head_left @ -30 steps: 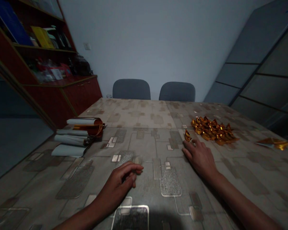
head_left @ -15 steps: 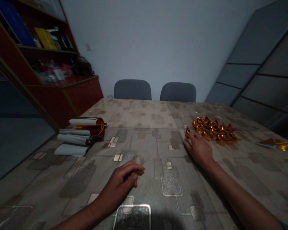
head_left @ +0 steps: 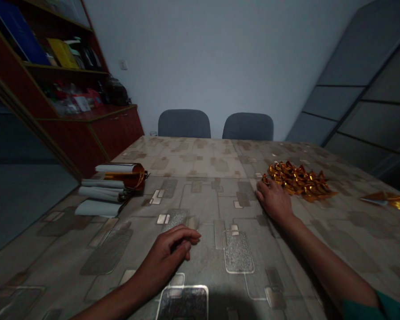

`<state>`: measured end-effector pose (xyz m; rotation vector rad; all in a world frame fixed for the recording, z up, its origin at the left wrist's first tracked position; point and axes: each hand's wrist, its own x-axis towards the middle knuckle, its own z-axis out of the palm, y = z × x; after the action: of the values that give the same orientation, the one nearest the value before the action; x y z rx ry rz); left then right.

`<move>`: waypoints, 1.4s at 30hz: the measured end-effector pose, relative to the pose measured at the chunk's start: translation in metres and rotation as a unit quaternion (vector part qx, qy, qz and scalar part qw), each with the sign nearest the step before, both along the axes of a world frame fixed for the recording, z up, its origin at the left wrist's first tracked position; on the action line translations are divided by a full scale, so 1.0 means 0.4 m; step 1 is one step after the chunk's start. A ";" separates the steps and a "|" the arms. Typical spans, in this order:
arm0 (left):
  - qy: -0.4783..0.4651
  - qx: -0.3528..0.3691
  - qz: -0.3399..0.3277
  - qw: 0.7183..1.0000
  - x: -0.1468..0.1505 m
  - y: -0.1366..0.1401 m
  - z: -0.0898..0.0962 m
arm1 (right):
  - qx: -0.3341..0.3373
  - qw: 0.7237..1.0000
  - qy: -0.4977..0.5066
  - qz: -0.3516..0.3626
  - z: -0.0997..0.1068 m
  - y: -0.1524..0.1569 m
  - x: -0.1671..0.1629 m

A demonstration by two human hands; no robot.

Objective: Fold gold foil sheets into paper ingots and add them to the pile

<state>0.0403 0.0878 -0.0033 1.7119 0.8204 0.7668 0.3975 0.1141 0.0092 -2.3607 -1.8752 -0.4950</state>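
My right hand [head_left: 274,201] reaches forward to the left edge of a cluster of folded gold foil paper ingots [head_left: 298,178]. Its fingertips are on a single gold paper ingot [head_left: 265,178] just left of the others; the fingers partly hide it, and the hand seems closed on it. Nearer to me, my left hand [head_left: 174,244] rests on the patterned tablecloth [head_left: 200,204] with nothing in it. Its fingers are loosely bent and stretched toward the right, the thumb below them.
On the left of the table lies a stack of folded gold-and-white paper sheets [head_left: 110,191]. A flat folded gold piece [head_left: 385,200] lies at the far right. Two grey chairs [head_left: 184,123] stand behind the table, and a red-brown cabinet [head_left: 110,133] is at the left.
My right hand has moved slightly forward, and the single ingot at its fingertips has shifted right, closer to the cluster. The left hand has stayed in place.
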 end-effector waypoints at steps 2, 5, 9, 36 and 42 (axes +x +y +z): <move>0.001 -0.001 0.002 1.000 -0.001 -0.001 0.001 | 0.008 1.000 -0.002 -0.003 0.007 0.009 0.007; 0.002 -0.003 0.002 1.000 -0.001 -0.002 0.003 | 0.024 1.000 -0.004 -0.004 0.017 0.002 0.014; 0.002 -0.004 0.001 1.000 0.001 -0.004 0.006 | 0.034 0.999 -0.010 -0.001 0.010 -0.046 0.002; -0.035 -0.052 0.030 0.998 0.016 -0.003 0.015 | -0.039 0.976 0.188 0.103 0.021 0.033 -0.105; -0.044 -0.069 0.037 0.996 0.019 -0.003 0.017 | -0.055 0.933 0.281 0.217 0.037 0.043 -0.154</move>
<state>0.0478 0.0865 0.0034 1.5221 0.8597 0.8097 0.3360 0.1313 0.0242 -1.7709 -2.0530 0.3054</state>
